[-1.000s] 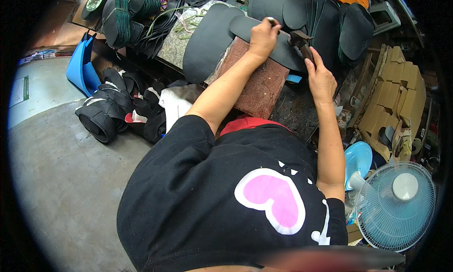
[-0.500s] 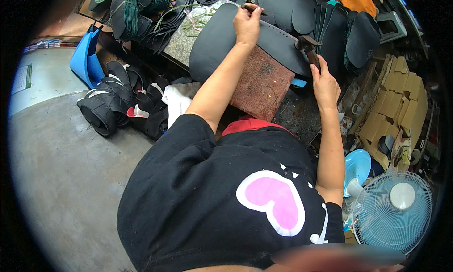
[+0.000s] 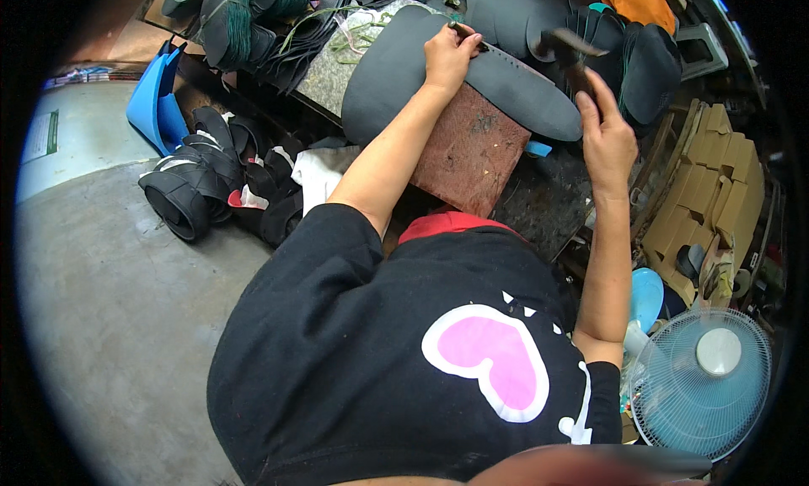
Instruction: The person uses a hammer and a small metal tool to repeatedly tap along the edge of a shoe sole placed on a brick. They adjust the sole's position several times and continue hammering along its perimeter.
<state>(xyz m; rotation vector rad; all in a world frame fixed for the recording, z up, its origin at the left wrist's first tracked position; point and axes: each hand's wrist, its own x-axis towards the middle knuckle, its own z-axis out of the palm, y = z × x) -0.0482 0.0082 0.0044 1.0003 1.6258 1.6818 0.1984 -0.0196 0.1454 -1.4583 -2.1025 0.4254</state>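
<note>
My left hand (image 3: 451, 61) is closed around a short dark punch (image 3: 460, 29), held at the edge of a black sole-shaped sheet (image 3: 527, 98). Its fingers hide most of the punch and where its tip meets the sheet. A row of small holes runs along that sheet's far edge, to the right of the hand. My right hand (image 3: 608, 145) grips a hammer (image 3: 580, 75) by its dark handle, the slightly blurred head raised above the sheet's right end. Under the sheet lies a worn reddish-brown block (image 3: 472, 153); another rounded black sheet (image 3: 379, 82) reaches out to the left.
Bundles of black soles tied with green cord (image 3: 238, 31) stand at the back left; more black pieces (image 3: 649, 73) are at the back right. Rolled black straps (image 3: 190, 183) lie left of the block. Cardboard (image 3: 704, 183) and a fan (image 3: 701, 385) stand on the right.
My right hand has moved the hammer up and to the right, away from the sheet. My left hand has shifted slightly right and nearer, the punch now standing differently in its fingers.
</note>
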